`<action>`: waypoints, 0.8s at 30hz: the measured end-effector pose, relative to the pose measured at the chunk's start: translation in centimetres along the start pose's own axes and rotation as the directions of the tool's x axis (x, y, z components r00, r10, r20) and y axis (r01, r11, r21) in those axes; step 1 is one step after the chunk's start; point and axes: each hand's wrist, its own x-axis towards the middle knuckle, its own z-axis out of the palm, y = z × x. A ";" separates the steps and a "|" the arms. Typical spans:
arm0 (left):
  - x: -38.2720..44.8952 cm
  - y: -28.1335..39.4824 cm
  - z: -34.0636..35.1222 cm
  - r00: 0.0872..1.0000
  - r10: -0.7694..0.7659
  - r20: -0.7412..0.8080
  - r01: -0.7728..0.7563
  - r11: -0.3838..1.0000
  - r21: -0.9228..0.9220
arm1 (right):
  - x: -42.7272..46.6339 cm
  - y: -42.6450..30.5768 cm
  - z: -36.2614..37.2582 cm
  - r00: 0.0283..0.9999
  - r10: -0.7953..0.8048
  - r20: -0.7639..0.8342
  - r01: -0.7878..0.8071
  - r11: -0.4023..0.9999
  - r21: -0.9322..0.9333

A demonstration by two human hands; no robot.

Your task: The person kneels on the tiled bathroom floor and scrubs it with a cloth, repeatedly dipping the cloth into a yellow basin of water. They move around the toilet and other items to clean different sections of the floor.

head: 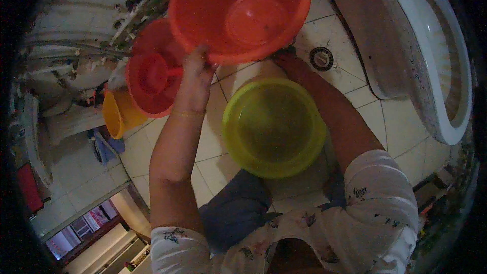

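Note:
An orange-red plastic basin (255,19) is tilted so that its inside faces me, its far edge cut off by the top of the view. My left hand (198,62) grips its near rim at the left, thumb over the edge. At the basin's lower right, my right hand (289,61) is dim and partly behind the rim; whether it grips the basin cannot be told. Between my forearms, on or just above the floor, is a round yellow-green plastic basin (274,125). What it contains is too dark to make out.
To the left stand a red basin (139,99) with a smaller red vessel (154,74) in it, a yellow bucket (114,118) and a blue object (108,146). A drain (321,59) sits in the tiled floor (213,140). A white bathtub (456,121) curves along the right.

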 end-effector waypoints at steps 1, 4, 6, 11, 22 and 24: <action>-1.7 1.0 -0.2 0.990 -0.073 -0.120 0.076 0.997 0.019 | -0.5 0.7 0.6 0.999 -0.031 -0.027 0.030 0.998 -0.046; -10.4 3.7 -3.3 0.998 0.049 -0.042 -0.045 0.994 0.098 | -0.3 0.2 0.8 0.997 -0.035 -0.062 0.034 0.999 -0.013; -13.8 4.0 -5.9 0.988 0.091 -0.129 -0.085 0.995 0.047 | -1.1 0.9 1.2 0.999 -0.011 -0.051 0.015 0.997 0.082; -20.5 4.6 -15.6 0.998 -0.043 0.035 0.055 0.686 -0.725 | 3.0 -0.5 0.8 0.993 0.118 0.013 -0.117 0.954 0.278; -22.2 3.7 -23.2 0.936 0.045 -0.349 -0.341 0.362 -0.868 | 15.5 -8.0 8.7 0.931 -0.337 0.139 0.336 0.941 0.032; -22.8 3.2 -24.1 0.954 0.065 -0.294 -0.298 0.318 -0.900 | 19.1 -9.5 9.3 0.963 -0.258 0.074 0.260 0.966 -0.008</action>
